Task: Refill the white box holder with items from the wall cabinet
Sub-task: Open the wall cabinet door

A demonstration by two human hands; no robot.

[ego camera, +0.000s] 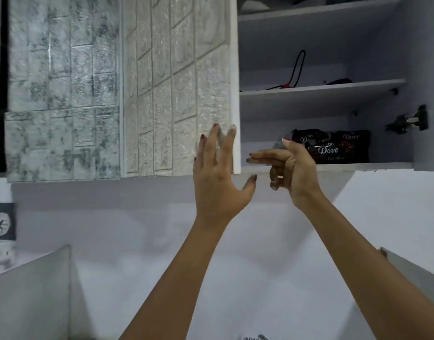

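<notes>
head view: the grey wall cabinet (321,88) stood open in the upper right of the frame. its white door faced with brick-pattern textured panels (181,94) filled the upper middle. the left hand (216,173) lay released, fingers spread and straight, fingertips against the door's face near its free edge at mid-frame. judging from that, it was steadying the door so that the opening stayed free for the reach.

the right hand (288,168) hovered just right of it, at the lip of the lowest shelf. two fingers pointed straight toward the left of the frame, the other two were curled under, and the thumb was up. nothing was plainly grasped, and i could not tell whether it was released or pinching something. it seemed aimed at the shelf's contents.

the dark glossy soft packets printed "dove" (333,148) were stacked on that lowest shelf, right of centre and just behind the right hand. they looked black-brown with white lettering and a reddish pattern, shiny and slightly crumpled. they were likely the refill items.

a thin black looped cord with a red piece (298,69) rested on the shelf above. the white box holder was not in view.
</notes>
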